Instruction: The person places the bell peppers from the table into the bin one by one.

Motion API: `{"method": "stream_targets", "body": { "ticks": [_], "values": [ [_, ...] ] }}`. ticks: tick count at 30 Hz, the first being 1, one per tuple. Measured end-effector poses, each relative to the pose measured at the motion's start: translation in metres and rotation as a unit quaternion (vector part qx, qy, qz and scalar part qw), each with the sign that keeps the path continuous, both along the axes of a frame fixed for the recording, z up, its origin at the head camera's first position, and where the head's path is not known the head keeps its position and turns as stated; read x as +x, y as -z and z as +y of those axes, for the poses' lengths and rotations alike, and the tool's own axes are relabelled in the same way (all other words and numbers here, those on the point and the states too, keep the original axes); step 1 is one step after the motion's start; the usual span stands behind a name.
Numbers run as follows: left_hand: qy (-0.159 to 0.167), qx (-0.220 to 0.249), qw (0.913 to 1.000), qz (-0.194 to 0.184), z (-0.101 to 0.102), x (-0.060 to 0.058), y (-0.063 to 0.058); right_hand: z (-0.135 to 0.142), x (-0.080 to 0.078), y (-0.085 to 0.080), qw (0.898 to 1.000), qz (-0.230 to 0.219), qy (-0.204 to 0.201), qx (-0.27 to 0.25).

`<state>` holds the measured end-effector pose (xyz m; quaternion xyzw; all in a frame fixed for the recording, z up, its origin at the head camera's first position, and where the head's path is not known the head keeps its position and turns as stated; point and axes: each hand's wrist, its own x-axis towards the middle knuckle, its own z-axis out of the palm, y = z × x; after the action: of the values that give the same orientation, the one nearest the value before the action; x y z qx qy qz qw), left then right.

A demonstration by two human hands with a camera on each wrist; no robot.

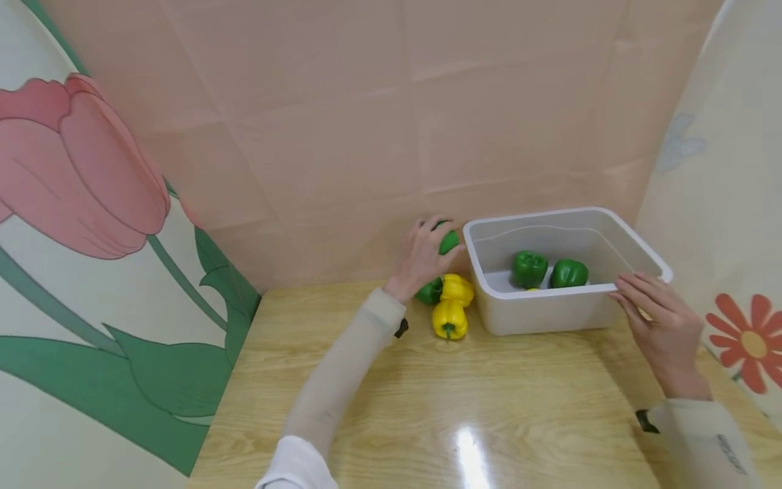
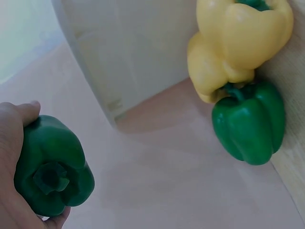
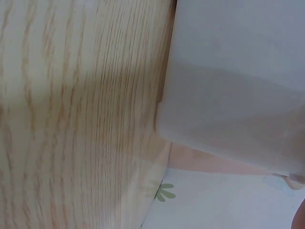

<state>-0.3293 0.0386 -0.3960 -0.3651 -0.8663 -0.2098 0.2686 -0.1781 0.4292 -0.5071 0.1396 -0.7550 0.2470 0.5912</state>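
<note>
In the head view my left hand (image 1: 423, 252) grips a green bell pepper (image 1: 449, 241), raised just left of the white bin's rim. The left wrist view shows that pepper (image 2: 55, 167) stem end toward the camera, thumb and fingers around it. Below that hand, another green bell pepper (image 1: 430, 291) and two yellow bell peppers (image 1: 457, 290) (image 1: 449, 320) lie together on the table. My right hand (image 1: 662, 326) holds the near right rim of the white bin (image 1: 550, 314). Inside it are two green bell peppers (image 1: 529, 269) (image 1: 569, 274) and a sliver of something yellow, mostly hidden by the front wall.
The wooden table (image 1: 391, 407) meets a pinkish cloth backdrop (image 1: 318, 136) behind the bin. A tulip-patterned panel (image 1: 110, 176) borders the left side, and a flower-patterned panel (image 1: 733, 238) the right. The bin's side wall (image 3: 228, 95) fills much of the right wrist view.
</note>
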Motion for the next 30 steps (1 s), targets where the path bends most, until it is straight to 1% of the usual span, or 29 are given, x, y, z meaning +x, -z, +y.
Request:
{"method": "stream_targets", "body": {
  "ticks": [5,11,14,17,23,26,30],
  "values": [
    [-0.01,-0.011,0.9999,-0.001,0.003,0.0,-0.007,-0.005,0.0,-0.003,1.0,0.006,-0.003,-0.011],
    [0.001,-0.017,0.9998,0.014,0.009,-0.004,-0.015,-0.009,0.002,-0.007,1.0,0.004,-0.003,-0.013],
    [0.003,-0.02,0.9998,0.009,0.012,-0.006,-0.021,-0.009,0.001,-0.008,1.0,0.006,-0.008,-0.014],
    [0.004,-0.019,0.9998,-0.004,0.015,-0.007,-0.026,-0.009,0.001,-0.009,1.0,0.003,-0.01,-0.014],
    [0.006,-0.023,0.9996,-0.013,0.025,-0.007,-0.034,-0.009,0.004,-0.01,1.0,-0.002,-0.002,-0.014],
    [0.009,-0.021,0.9996,-0.016,0.03,-0.006,-0.037,-0.008,0.005,-0.01,1.0,-0.002,0.0,-0.015],
    [0.014,-0.018,0.9995,-0.021,0.034,-0.006,-0.037,-0.006,0.003,-0.007,1.0,-0.008,0.006,-0.01]
  ]
}}
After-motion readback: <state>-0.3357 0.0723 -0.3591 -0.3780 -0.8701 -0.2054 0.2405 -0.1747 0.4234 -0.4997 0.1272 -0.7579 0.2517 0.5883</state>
